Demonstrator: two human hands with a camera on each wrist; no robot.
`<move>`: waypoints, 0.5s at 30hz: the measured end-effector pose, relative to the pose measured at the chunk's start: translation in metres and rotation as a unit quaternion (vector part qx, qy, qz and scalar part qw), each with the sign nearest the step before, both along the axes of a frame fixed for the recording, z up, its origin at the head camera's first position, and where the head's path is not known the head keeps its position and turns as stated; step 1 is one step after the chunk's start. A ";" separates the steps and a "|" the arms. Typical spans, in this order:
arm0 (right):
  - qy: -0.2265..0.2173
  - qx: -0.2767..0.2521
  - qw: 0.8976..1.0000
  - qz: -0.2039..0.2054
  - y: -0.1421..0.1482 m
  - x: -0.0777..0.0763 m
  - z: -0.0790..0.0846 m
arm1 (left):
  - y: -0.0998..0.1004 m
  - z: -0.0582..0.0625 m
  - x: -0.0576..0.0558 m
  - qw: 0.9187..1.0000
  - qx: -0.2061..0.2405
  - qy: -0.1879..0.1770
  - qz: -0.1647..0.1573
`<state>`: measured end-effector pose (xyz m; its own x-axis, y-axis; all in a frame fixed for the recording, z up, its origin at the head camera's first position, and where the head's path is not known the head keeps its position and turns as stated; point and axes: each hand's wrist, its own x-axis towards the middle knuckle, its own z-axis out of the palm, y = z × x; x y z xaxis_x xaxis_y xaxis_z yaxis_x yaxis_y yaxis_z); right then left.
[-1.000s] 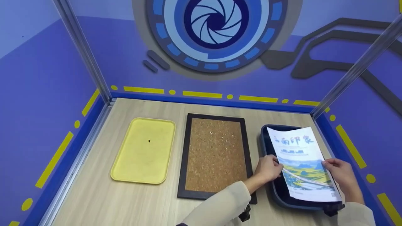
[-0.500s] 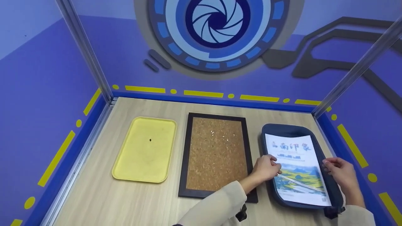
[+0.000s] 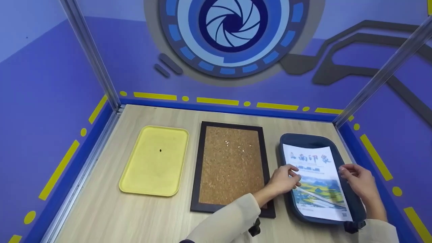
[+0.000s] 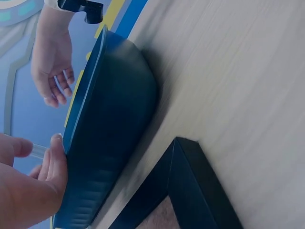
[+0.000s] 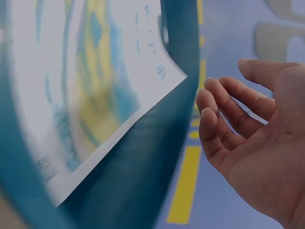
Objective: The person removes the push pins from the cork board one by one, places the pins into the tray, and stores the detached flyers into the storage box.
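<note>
A printed paper sheet (image 3: 314, 182), with large characters at the top and a painted landscape below, lies inside a dark blue basin (image 3: 305, 138) at the right. My left hand (image 3: 285, 179) hovers at the basin's left rim, its thumb and fingers apart. In the left wrist view those fingers (image 4: 58, 162) are beside the rim, and nothing shows in their grip. At the opposite rim my right hand (image 3: 362, 182) has its fingers loosely bent. The right wrist view shows that hand (image 5: 267, 129) palm visible, holding nothing, apart from the sheet.
Left of the basin lies a cork board (image 3: 233, 168) with a black frame, several small shiny bits on its upper part. A yellow tray (image 3: 153, 168) with one small dark spot lies farther left. Patterned walls (image 3: 216, 91) enclose the wooden table (image 3: 98, 216).
The sheet, held by both hands above the basin a second ago, has been let go and now lies down in it. Both hands have drawn slightly left in the head view.
</note>
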<state>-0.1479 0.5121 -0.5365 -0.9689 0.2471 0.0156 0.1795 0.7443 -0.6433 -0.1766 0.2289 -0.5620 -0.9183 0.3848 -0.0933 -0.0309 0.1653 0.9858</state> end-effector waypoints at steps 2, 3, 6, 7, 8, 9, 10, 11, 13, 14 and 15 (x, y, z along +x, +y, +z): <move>0.013 0.006 1.000 0.016 -0.014 -0.005 0.010 | -0.012 0.004 -0.005 0.999 0.009 0.026 -0.022; 0.020 0.008 0.999 0.027 -0.022 -0.008 0.017 | -0.020 0.007 -0.008 0.998 0.012 0.042 -0.034; 0.051 0.013 0.997 0.060 -0.045 -0.015 0.036 | -0.051 0.018 -0.019 0.993 0.002 0.097 -0.069; 0.064 0.014 0.995 0.070 -0.053 -0.016 0.042 | -0.063 0.022 -0.023 0.990 -0.001 0.112 -0.080; 0.078 0.016 0.994 0.078 -0.060 -0.017 0.048 | -0.077 0.027 -0.027 0.988 -0.004 0.125 -0.088; 0.090 0.018 0.992 0.085 -0.066 -0.018 0.055 | -0.090 0.031 -0.031 0.986 -0.013 0.138 -0.093; 0.101 0.020 0.991 0.090 -0.072 -0.017 0.061 | -0.103 0.036 -0.035 0.984 -0.019 0.151 -0.095; 0.109 0.019 0.990 0.091 -0.078 -0.016 0.067 | -0.115 0.041 -0.038 0.982 -0.023 0.162 -0.098; 0.129 0.020 0.987 0.090 -0.090 -0.013 0.079 | -0.138 0.053 -0.043 0.975 -0.036 0.193 -0.102; 0.141 0.022 0.986 0.090 -0.097 -0.012 0.085 | -0.148 0.060 -0.046 0.970 -0.047 0.216 -0.102; 0.153 0.021 0.984 0.091 -0.104 -0.012 0.091 | -0.158 0.068 -0.048 0.964 -0.061 0.241 -0.099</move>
